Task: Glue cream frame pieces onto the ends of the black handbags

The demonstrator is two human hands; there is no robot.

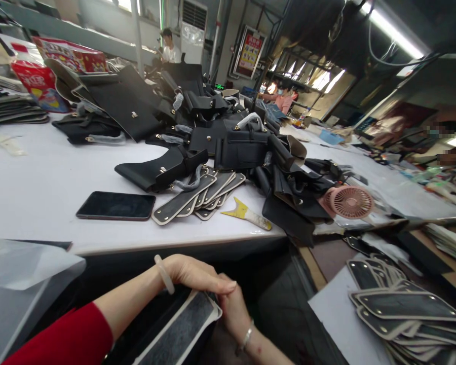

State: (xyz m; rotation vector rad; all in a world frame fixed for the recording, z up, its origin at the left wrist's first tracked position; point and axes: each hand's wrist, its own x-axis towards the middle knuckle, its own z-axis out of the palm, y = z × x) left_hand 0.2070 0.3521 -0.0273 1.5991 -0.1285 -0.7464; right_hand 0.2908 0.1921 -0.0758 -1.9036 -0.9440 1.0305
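Observation:
A dark leather strip with pale edges [178, 334] slants up from the bottom of the view, in front of the table. My left hand [197, 274] lies over its upper end, thumb and fingers pressed together on it. Close against it, my right hand [231, 301] is closed at the strip's end corner; its fingertips are mostly hidden behind the left hand. Several similar strips [205, 195] lie fanned out on the white table [114, 233], beside a black phone [116, 205] and a yellow pronged tool [247, 213].
Black leather bags [243, 147] are heaped across the table. A pink fan [349, 202] stands at their right. More strips [410, 304] are piled at the lower right. A red bottle-shaped pack [38, 81] is at the back left. People sit farther off.

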